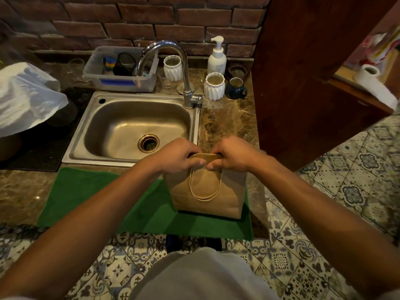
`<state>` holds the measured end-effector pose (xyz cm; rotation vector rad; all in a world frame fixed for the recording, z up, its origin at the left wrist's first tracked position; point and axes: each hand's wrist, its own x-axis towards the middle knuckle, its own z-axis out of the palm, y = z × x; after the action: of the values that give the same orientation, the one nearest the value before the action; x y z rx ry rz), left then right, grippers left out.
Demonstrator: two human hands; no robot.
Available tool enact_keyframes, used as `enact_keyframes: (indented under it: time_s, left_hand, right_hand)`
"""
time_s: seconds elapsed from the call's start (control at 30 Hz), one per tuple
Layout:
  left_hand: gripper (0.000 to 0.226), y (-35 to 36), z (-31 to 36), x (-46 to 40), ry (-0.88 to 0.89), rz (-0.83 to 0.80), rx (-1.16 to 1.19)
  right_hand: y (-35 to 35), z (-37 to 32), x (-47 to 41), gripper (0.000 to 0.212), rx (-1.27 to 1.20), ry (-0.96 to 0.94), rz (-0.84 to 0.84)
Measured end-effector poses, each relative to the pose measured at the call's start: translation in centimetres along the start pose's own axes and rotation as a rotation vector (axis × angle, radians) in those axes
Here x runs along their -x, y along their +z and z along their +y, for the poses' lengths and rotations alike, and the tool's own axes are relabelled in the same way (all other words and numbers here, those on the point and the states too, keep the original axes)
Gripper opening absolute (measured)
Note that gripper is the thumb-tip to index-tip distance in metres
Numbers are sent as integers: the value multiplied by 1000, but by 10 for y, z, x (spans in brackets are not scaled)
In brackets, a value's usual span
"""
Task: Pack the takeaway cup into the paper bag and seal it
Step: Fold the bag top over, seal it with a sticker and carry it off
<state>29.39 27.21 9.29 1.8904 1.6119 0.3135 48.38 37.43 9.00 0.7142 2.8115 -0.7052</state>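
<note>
A brown paper bag stands upright on a green towel at the counter's front edge. Its top is folded over into a flat strip. My left hand pinches the left end of that fold, and my right hand pinches the right end. The bag's twisted paper handles hang down its near face. The takeaway cup is not visible; the bag's inside is hidden.
A steel sink with a curved tap lies behind the bag. White ribbed cups, a blue mug, a soap pump bottle and a plastic tub stand at the back. A white plastic bag sits left, a wooden cabinet right.
</note>
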Motion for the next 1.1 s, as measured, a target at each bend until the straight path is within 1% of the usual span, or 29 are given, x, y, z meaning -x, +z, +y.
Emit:
enact_keyframes:
  time_s: [0.07, 0.2, 0.3, 0.37, 0.4, 0.47, 0.53, 0.57, 0.6, 0.67, 0.77, 0.87, 0.93, 1.1]
  left_hand:
    - [25, 0, -3, 1, -27, 34, 11]
    - [24, 4, -4, 1, -36, 50, 29]
    - [28, 7, -4, 0, -70, 91, 11]
    - [28, 9, -4, 1, -118, 127, 21]
    - [26, 10, -4, 2, -151, 145, 41]
    - [23, 10, -6, 2, -228, 169, 110]
    - [25, 11, -7, 4, -290, 166, 153]
    - [28, 11, -7, 5, -311, 167, 163]
    - [30, 11, -7, 5, -329, 173, 183]
    - [32, 11, -6, 6, -365, 197, 237]
    - [31, 13, -3, 6, -413, 235, 239]
    - [28, 18, 2, 7, -453, 259, 273]
    - [26, 22, 5, 7, -480, 270, 273]
    - [32, 30, 6, 7, -516, 324, 276]
  right_hand:
    - [-4, 4, 1, 26, -27, 5, -4]
    - [-8, 7, 1, 26, 6, 6, 15]
    - [-3, 13, 1, 40, -1, 82, 38]
    - [-4, 22, 7, 47, -53, 139, 79]
    - [-6, 29, 12, 50, -122, 172, 140]
    - [-6, 43, 27, 54, -346, 263, 335]
    - [1, 62, 42, 50, -535, 387, 535]
    - [7, 72, 48, 46, -579, 463, 593]
    - [13, 81, 53, 44, -603, 540, 613]
    - [29, 100, 61, 43, -626, 676, 582]
    - [58, 123, 71, 42, -651, 836, 488]
    - [84, 140, 79, 47, -649, 973, 407]
    - [98, 148, 81, 46, -656, 1017, 373]
    - [125, 162, 83, 49, -712, 1060, 308]
